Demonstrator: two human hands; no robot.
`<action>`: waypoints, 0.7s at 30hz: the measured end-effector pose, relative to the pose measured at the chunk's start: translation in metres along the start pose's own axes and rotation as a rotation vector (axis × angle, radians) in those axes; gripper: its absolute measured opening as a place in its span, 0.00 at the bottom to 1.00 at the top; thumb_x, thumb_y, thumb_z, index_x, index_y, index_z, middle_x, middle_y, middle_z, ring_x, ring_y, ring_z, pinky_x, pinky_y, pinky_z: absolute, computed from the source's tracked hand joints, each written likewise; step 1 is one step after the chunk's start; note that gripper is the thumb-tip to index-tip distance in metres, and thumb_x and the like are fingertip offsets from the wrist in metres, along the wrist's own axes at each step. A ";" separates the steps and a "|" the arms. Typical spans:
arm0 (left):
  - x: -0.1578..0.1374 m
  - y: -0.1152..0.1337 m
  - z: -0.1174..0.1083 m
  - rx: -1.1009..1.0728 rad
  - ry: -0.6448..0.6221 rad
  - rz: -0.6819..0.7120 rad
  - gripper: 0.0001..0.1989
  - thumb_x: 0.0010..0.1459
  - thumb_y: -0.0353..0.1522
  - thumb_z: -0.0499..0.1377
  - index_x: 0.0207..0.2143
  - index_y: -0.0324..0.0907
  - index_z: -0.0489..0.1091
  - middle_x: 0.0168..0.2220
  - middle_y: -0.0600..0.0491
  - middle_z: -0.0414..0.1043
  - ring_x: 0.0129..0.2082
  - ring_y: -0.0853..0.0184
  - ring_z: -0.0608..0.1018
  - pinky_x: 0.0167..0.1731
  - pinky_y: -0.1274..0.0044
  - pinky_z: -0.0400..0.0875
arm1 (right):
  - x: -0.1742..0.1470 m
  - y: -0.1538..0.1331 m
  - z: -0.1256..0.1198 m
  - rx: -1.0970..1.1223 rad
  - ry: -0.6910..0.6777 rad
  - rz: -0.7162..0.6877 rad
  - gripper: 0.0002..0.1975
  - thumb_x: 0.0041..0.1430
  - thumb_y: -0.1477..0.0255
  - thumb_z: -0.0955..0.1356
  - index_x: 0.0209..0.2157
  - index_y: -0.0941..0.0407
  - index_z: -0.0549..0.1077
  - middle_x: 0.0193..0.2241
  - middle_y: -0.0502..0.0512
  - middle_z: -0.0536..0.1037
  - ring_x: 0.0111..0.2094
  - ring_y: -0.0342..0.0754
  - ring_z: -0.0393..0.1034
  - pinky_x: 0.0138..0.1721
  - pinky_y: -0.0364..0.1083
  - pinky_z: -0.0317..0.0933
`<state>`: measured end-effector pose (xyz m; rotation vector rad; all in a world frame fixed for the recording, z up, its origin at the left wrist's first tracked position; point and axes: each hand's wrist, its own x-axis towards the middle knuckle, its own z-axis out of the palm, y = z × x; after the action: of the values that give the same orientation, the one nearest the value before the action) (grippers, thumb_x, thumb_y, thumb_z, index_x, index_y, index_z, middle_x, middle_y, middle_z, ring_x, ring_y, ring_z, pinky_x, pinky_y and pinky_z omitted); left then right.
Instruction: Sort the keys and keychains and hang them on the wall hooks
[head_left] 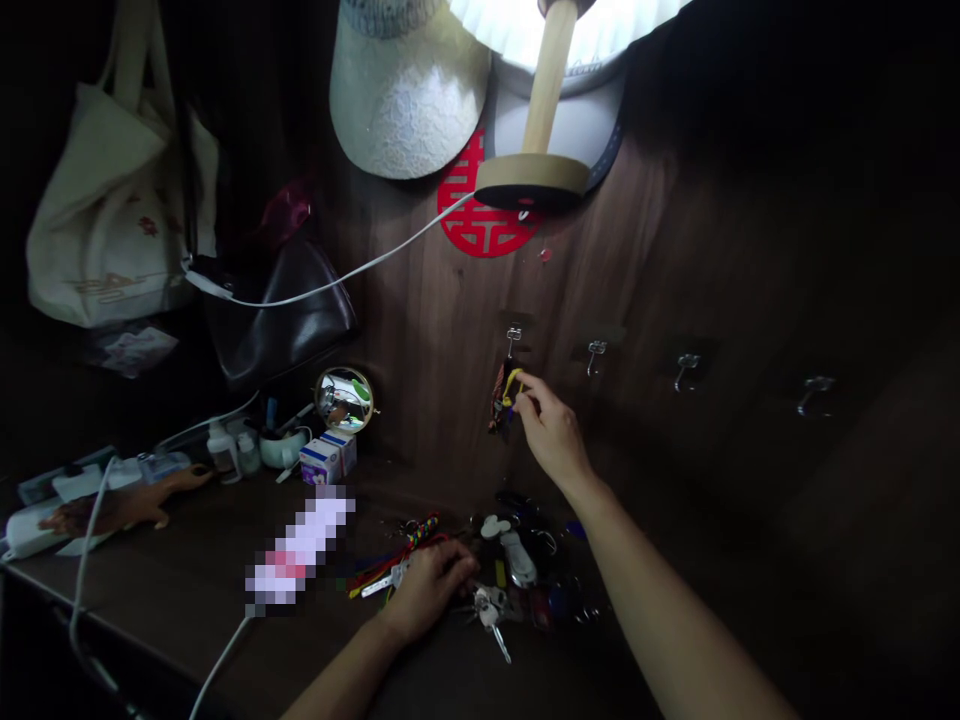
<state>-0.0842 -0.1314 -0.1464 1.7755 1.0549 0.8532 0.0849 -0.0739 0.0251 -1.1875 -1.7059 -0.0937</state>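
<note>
At the wall, my right hand (553, 425) pinches a yellow cord loop (513, 382) close to a metal hook (513, 334). A reddish braided strap (498, 392) hangs from that hook, right beside my fingertips. My left hand (431, 590) lies low on the desktop among keys, its fingers curled and their undersides hidden. A silver key (379, 583) and a colourful braided cord (421, 532) show beside it. To its right are a bunch of keys (491, 615), a pale grey fob-like piece (517, 560) and several dark key rings and tags.
More hooks (686, 370) run along the wall to the right. A lit lamp (532, 175) hangs above with a white cable. Left are a cloth bag (120, 220), a dark handbag (281, 310), a round mirror (343, 398), small boxes (328, 460) and a lion figure (124, 505).
</note>
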 end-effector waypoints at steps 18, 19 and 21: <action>0.002 -0.001 0.000 -0.011 0.014 0.013 0.16 0.57 0.42 0.49 0.30 0.40 0.68 0.25 0.55 0.71 0.24 0.71 0.71 0.27 0.81 0.62 | 0.029 -0.015 0.003 -0.554 -0.197 0.176 0.21 0.61 0.69 0.56 0.57 0.49 0.57 0.40 0.56 0.77 0.37 0.53 0.73 0.33 0.47 0.60; 0.002 -0.001 0.000 -0.012 0.014 0.010 0.16 0.57 0.41 0.49 0.29 0.40 0.68 0.24 0.55 0.71 0.24 0.71 0.71 0.26 0.81 0.62 | 0.024 -0.014 0.003 -0.557 -0.197 0.169 0.21 0.61 0.69 0.56 0.57 0.49 0.57 0.41 0.56 0.77 0.38 0.53 0.73 0.33 0.47 0.60; 0.002 -0.001 0.000 -0.012 0.020 0.011 0.15 0.57 0.41 0.49 0.29 0.40 0.68 0.24 0.55 0.71 0.24 0.71 0.71 0.26 0.81 0.62 | 0.015 -0.011 0.004 -0.550 -0.200 0.160 0.20 0.61 0.69 0.57 0.55 0.49 0.60 0.41 0.55 0.77 0.38 0.53 0.73 0.33 0.46 0.60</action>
<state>-0.0832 -0.1295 -0.1470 1.7677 1.0511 0.8841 0.0739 -0.0680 0.0394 -1.7835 -1.8091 -0.3754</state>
